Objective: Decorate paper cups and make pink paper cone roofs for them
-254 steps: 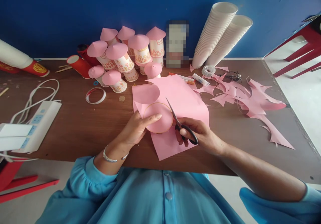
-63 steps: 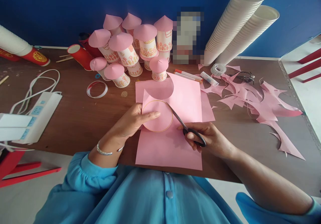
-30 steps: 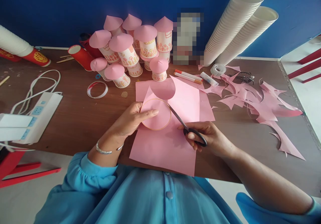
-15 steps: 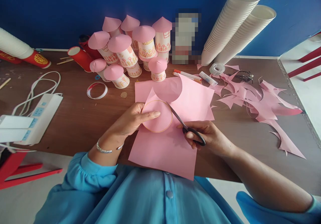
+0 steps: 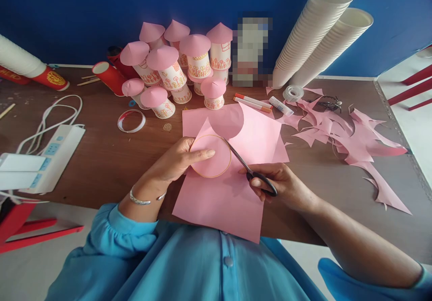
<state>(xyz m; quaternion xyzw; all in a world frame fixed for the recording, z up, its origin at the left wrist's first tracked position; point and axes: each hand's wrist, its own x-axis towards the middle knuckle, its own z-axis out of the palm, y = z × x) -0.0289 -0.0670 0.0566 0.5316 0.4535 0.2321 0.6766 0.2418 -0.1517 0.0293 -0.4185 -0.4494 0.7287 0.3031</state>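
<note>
Here's the left hand [image 5: 177,158], fingers gripping the pink paper circle edged with a yellow line [image 5: 216,164], thumb pressed flat across its face, just above the brown wooden table [image 5: 104,166]. Over on the other side, the right hand [image 5: 275,181] has its fingers wrapped around the black handles of slim metal scissors [image 5: 240,159], blades angled to the circle's upper right edge; whether the tips are parted is hard to tell. Pink paper scraps [image 5: 354,141] sprawl to the right, while white paper cups with pink cone roofs [image 5: 173,74] cluster behind.
</note>
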